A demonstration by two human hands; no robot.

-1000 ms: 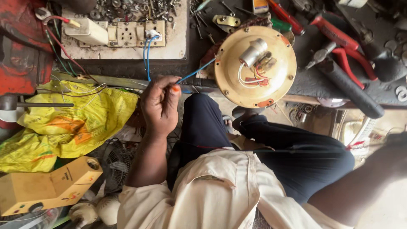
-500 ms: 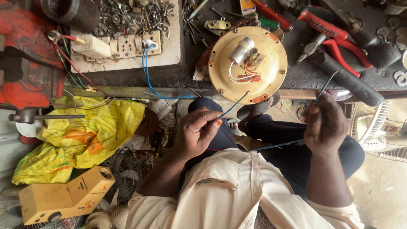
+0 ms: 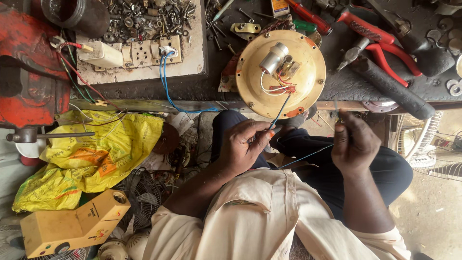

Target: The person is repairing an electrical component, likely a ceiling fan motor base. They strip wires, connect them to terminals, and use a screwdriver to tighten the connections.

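Note:
A round cream fan motor cover (image 3: pixel 280 73) lies at the bench's front edge, with a silver capacitor (image 3: pixel 273 58) and red and white wires on top. A blue wire (image 3: pixel 281 110) runs from it down to my left hand (image 3: pixel 245 144), which pinches the wire between thumb and fingers above my lap. My right hand (image 3: pixel 355 144) is closed around a thin tool or wire end; a thin blue strand (image 3: pixel 303 157) stretches between the two hands. Dark trousers and a cream shirt fill the lower view.
On the bench sit a switch board (image 3: pixel 144 53) with blue leads, a heap of nuts and screws (image 3: pixel 139 17), red pliers (image 3: pixel 385 41) and a black-handled tool (image 3: pixel 392 89). A red vise (image 3: pixel 29 72) stands left. A yellow bag (image 3: pixel 91 154), yellow box (image 3: pixel 72 224) and fan grille (image 3: pixel 430 149) lie on the floor.
My left hand dropped from the bench edge to my lap, drawing the blue wire down. My right hand came into view and closed in toward the left hand.

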